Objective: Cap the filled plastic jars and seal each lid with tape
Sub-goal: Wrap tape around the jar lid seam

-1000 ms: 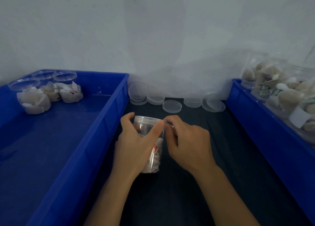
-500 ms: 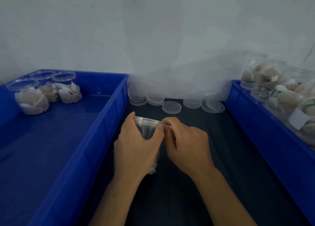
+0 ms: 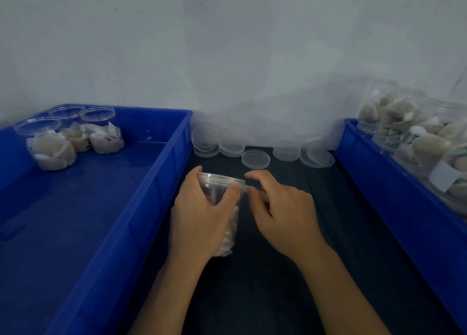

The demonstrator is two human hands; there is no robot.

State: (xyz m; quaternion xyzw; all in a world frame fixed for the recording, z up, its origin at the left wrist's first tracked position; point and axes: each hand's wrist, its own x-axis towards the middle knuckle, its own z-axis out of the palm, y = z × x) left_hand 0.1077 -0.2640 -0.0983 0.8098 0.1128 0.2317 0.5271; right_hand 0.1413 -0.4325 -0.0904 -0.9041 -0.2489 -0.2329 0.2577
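Note:
A clear plastic jar (image 3: 219, 186) with a lid on it and pale wrapped pieces inside stands on the dark mat between two bins. My left hand (image 3: 202, 215) grips its side, thumb just under the lid rim. My right hand (image 3: 280, 208) is right beside the lid's edge and pinches a thin strip of clear tape (image 3: 255, 189) that runs from the rim. How far the tape goes round the lid is too faint to tell.
The left blue bin (image 3: 151, 183) holds three capped filled jars (image 3: 73, 137) at its far corner. The right blue bin (image 3: 379, 183) carries several filled jars (image 3: 417, 137). Loose clear lids (image 3: 255, 159) lie in stacks along the wall.
My right hand has drawn a little to the right, away from the lid, pulling the tape strip out. The left hand has turned slightly round the jar.

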